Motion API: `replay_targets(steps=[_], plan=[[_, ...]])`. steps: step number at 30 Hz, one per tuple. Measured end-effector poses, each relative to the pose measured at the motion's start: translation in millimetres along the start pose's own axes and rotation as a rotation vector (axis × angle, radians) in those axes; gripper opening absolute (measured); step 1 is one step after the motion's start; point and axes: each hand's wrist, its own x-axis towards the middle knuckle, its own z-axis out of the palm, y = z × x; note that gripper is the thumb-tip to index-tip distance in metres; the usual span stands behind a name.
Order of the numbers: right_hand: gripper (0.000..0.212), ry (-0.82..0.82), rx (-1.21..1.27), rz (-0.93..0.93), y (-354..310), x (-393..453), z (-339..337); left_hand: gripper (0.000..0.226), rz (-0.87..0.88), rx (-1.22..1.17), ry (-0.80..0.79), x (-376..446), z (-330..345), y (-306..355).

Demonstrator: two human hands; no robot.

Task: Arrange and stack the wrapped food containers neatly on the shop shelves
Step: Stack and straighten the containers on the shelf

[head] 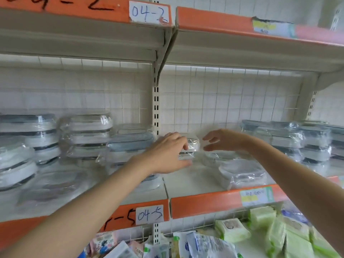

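A small wrapped container (191, 148) stands at the back of the middle shelf (193, 181), near the upright post. My left hand (167, 151) grips its left side, fingers over the top and thumb below. Just to its right, my right hand (221, 139) hovers with its fingers spread, not touching it. More wrapped containers stand in stacks on the left (85, 135) and at the far left (28, 138). A flat wrapped container (242, 172) lies under my right wrist. Another stack (305, 140) stands at the right.
An upper shelf with an orange edge (214, 23) hangs overhead. The slotted upright post (156, 108) divides the two bays. Below the middle shelf, a basket holds green packets (260, 231) and other wrapped goods (204, 244). A paper label reads 04-5 (149, 214).
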Motion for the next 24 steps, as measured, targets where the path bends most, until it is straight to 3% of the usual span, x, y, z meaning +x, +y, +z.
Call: replay_targets(steps=[3,5,8,9,10,11,13,19,24], plan=[[0.048,0.024,-0.102,0.113,42.4,-5.4,-7.6,0.06,0.03,-0.082,-0.125,37.8,35.4,40.0],[0.015,0.049,-0.166,0.186,68.3,-2.5,-9.4,0.066,0.057,-0.106,-0.2,58.7,57.8,67.7],[0.04,0.049,-0.199,0.24,88.4,2.4,-4.4,0.074,0.084,-0.019,-0.246,76.5,81.0,94.0],[0.032,0.05,-0.201,0.259,95.7,5.5,-1.8,0.077,0.082,0.014,-0.236,79.0,84.2,95.1],[0.012,0.039,-0.204,0.255,97.3,5.3,0.9,0.078,0.08,0.033,-0.219,80.2,85.3,92.9],[0.019,0.024,-0.215,0.249,101.7,8.5,4.6,0.077,0.08,0.033,-0.203,80.3,85.9,87.5],[0.052,0.013,-0.213,0.248,103.0,11.3,10.8,0.074,0.078,-0.003,-0.205,76.5,85.0,72.2],[0.084,0.007,-0.11,0.214,106.6,30.7,38.3,0.075,-0.025,-0.184,-0.259,49.1,73.7,25.2],[0.093,-0.021,-0.08,0.292,115.0,38.5,56.2,0.077,-0.056,-0.19,-0.26,44.0,65.9,11.3]])
